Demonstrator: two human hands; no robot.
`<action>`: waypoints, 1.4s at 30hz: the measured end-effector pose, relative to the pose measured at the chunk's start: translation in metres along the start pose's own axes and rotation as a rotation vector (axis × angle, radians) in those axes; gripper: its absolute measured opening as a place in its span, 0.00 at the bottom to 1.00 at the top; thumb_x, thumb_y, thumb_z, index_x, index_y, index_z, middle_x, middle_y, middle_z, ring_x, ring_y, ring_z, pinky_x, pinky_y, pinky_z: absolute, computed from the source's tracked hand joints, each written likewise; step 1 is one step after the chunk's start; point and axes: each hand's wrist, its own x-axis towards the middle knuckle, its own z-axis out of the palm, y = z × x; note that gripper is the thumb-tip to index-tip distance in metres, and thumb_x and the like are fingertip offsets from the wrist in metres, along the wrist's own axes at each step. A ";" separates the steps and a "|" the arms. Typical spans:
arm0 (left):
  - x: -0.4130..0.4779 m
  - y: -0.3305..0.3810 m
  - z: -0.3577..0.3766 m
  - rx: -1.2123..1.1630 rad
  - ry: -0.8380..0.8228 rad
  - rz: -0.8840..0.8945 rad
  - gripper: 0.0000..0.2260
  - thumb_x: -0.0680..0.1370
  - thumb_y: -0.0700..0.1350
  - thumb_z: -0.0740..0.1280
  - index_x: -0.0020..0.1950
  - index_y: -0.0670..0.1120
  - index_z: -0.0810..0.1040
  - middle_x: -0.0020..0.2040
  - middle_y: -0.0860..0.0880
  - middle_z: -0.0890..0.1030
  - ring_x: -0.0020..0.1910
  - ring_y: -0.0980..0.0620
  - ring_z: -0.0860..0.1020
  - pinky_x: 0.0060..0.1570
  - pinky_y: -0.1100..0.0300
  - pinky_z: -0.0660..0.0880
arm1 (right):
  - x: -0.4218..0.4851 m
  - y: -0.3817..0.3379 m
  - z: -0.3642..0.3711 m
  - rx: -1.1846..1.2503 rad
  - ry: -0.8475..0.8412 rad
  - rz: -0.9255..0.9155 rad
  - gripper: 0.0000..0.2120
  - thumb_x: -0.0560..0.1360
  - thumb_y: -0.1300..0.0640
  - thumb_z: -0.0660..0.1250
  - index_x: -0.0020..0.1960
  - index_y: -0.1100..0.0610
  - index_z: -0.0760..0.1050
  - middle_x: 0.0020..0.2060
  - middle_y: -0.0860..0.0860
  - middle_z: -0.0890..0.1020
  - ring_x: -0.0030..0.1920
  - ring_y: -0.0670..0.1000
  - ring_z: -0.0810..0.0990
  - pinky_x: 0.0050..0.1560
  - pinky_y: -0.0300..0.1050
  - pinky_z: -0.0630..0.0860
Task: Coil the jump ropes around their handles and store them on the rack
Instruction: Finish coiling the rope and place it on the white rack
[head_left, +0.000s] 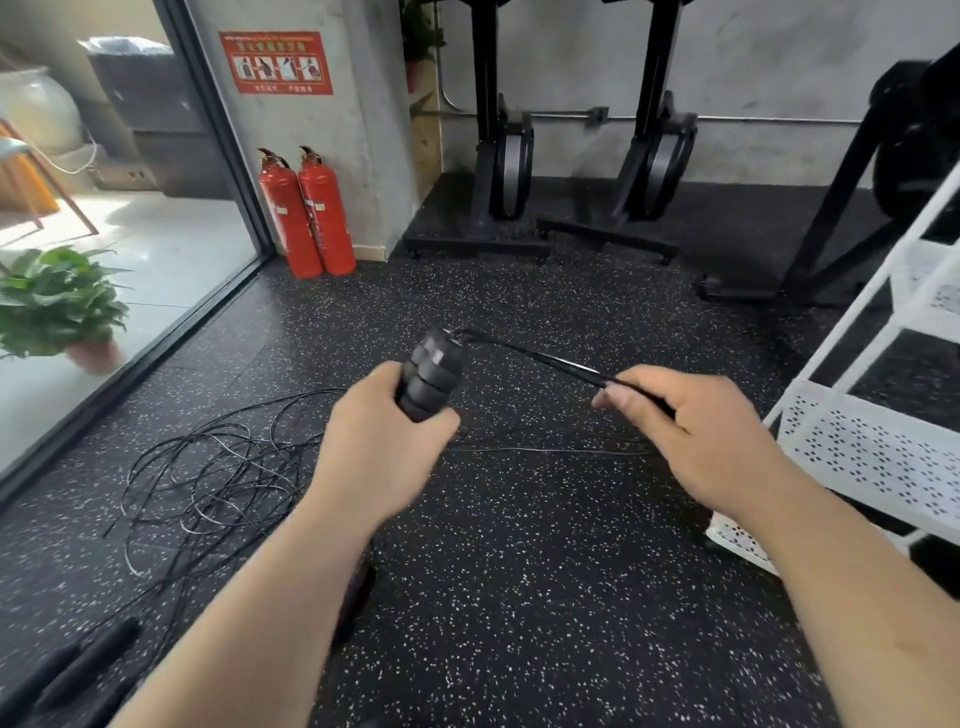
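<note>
Above a black rubber floor (519, 597) flecked with white, looking down from the head camera past two bare forearms; shows the left hand (382, 441) at centre, fingers wrapped firmly round the lower end of a thick black handle (434, 371); handle tilted near upright, long axis running up and away from the body, top leaning slightly right; ridged outline, perhaps turns of rope already on it, too blurred to say.

Leaves the handle's top as a thin black cord (545, 358), stretched rightward and a little downward to the right hand (691, 431); pinched there between thumb and curled fingers, so held, not slack; right hand level with the left, well apart from it.

Lies to the left of the hands: a loose tangle of cords (218, 467) spread on the floor; more dark handles (88, 654) at the lower left corner, blurred.

Stands at the right edge: a white perforated rack (872, 452), near the right hand and across the body from the left.

Judged as mid-coil: needs the right hand to carry the cord across and around the handle's long axis, feeding slack from the tangle on the left; risks snagging in that tangle.

Further back: two red fire extinguishers (309, 213) by a pillar; a potted plant (57, 301) beyond glass.
</note>
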 end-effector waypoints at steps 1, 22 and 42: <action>0.005 -0.004 -0.003 -0.087 0.067 -0.043 0.07 0.74 0.45 0.74 0.46 0.48 0.76 0.35 0.51 0.77 0.31 0.49 0.72 0.34 0.54 0.71 | -0.001 0.002 -0.003 0.019 0.035 0.001 0.10 0.84 0.40 0.62 0.53 0.37 0.81 0.30 0.48 0.80 0.29 0.50 0.76 0.35 0.49 0.74; 0.005 0.001 0.055 -0.426 -0.128 -0.229 0.08 0.77 0.46 0.73 0.52 0.46 0.78 0.35 0.49 0.76 0.35 0.48 0.71 0.39 0.52 0.74 | -0.002 0.026 0.017 0.251 -0.165 0.206 0.09 0.85 0.42 0.62 0.56 0.42 0.79 0.39 0.47 0.84 0.39 0.49 0.85 0.50 0.52 0.82; -0.035 0.035 0.098 -1.019 -0.453 -0.491 0.14 0.77 0.39 0.74 0.62 0.40 0.81 0.47 0.39 0.83 0.33 0.50 0.77 0.34 0.52 0.78 | -0.004 0.009 0.048 -0.082 -0.154 0.229 0.13 0.87 0.49 0.60 0.44 0.45 0.74 0.35 0.44 0.79 0.36 0.47 0.78 0.32 0.38 0.66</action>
